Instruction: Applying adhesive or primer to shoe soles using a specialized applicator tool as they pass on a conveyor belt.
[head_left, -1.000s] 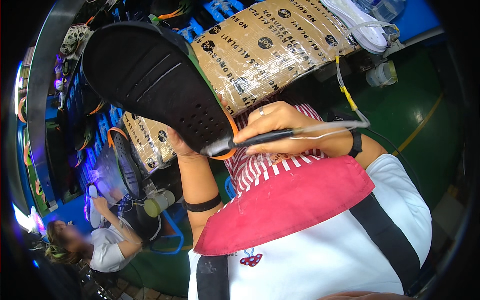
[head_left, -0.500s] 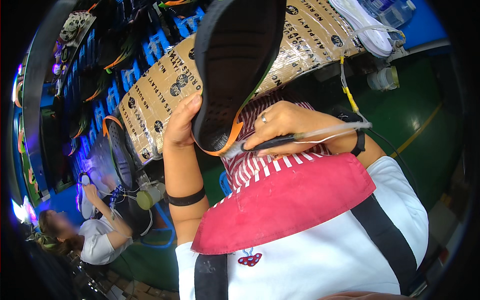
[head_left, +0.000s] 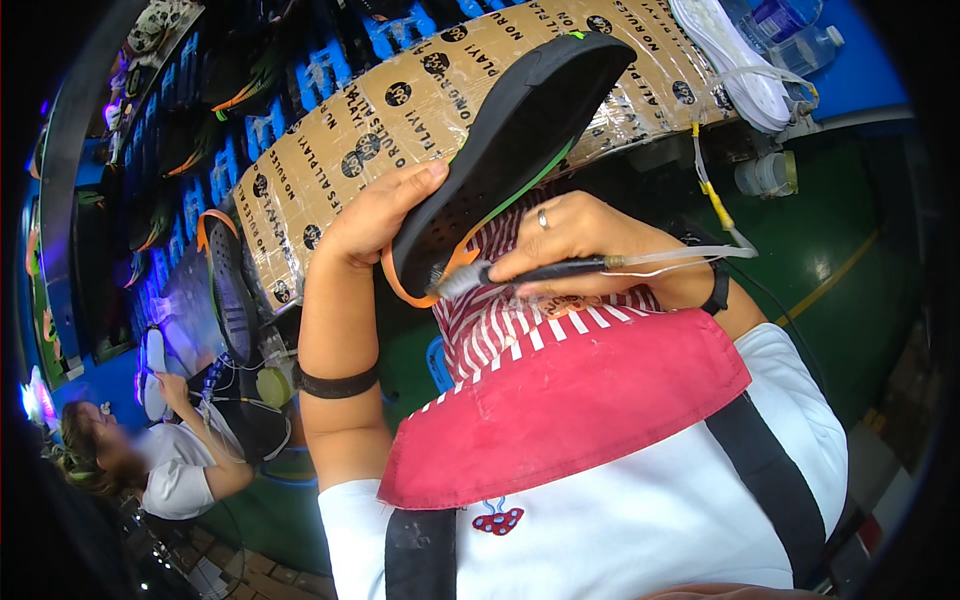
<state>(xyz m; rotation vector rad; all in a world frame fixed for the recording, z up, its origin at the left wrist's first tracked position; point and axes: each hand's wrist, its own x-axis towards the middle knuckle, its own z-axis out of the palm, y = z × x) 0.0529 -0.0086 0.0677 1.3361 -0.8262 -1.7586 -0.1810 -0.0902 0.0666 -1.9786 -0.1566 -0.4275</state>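
My left hand (head_left: 385,212) is closed on the side of a black shoe sole (head_left: 500,150) with green and orange edging. The sole is tilted, its heel end low toward me and its toe pointing up to the far right. In my right hand (head_left: 570,245) is a brush (head_left: 545,270) with a dark handle, held like a pen, with a clear tube and a thin white cable running off its back end. The pale bristles touch the orange rim at the heel. My left fingertips behind the sole are hidden.
Beyond my hands a cardboard-covered surface (head_left: 330,170) is wrapped in clear film. White soles (head_left: 735,65) and plastic bottles (head_left: 790,40) lie at the far right. Another sole (head_left: 230,290) rests at left, near blue racks (head_left: 265,130). A co-worker (head_left: 190,460) sits at lower left, holding a white shoe part.
The sole has swung and tilted to the right, its toe now lower in view. My left hand has turned with it. The brush has shifted slightly left along the heel rim.
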